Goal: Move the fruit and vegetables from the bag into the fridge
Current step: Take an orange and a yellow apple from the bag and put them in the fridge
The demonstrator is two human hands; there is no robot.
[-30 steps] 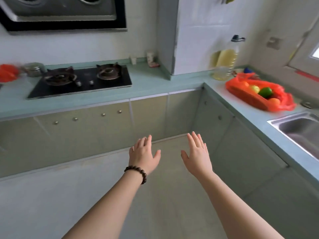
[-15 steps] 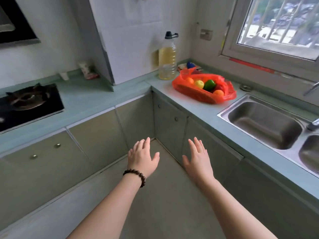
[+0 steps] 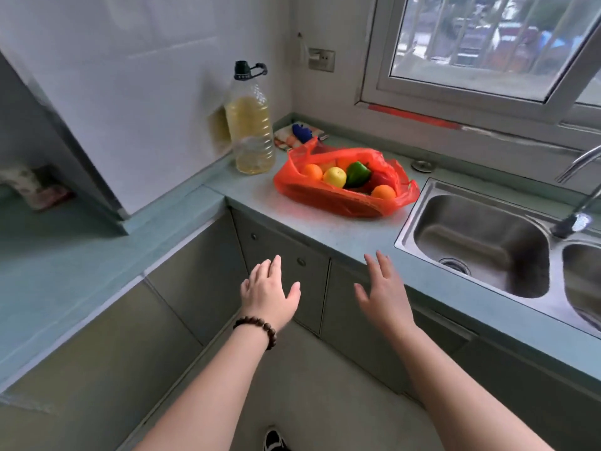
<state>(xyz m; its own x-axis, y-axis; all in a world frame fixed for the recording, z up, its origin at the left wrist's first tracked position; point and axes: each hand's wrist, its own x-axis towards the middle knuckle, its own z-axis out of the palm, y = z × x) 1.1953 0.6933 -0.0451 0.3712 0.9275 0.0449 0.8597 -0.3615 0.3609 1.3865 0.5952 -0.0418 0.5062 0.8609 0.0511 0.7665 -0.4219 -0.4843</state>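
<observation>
An open orange-red plastic bag lies on the pale green counter just left of the sink. Inside it I see an orange, a yellow fruit, a green pepper, something red and a second orange. My left hand, with a bead bracelet at the wrist, and my right hand hover side by side in front of the cabinet doors, below the counter edge. Both have straight, spread fingers and hold nothing. No fridge is in view.
A tall bottle of yellow oil stands left of the bag. A blue item on a cloth lies behind it. A steel double sink with a tap is at the right, below a window. A drain plug sits near the wall.
The view has swung right from the stove to the sink corner and come closer to the bag. Both hands stay open and empty, held out in front.
</observation>
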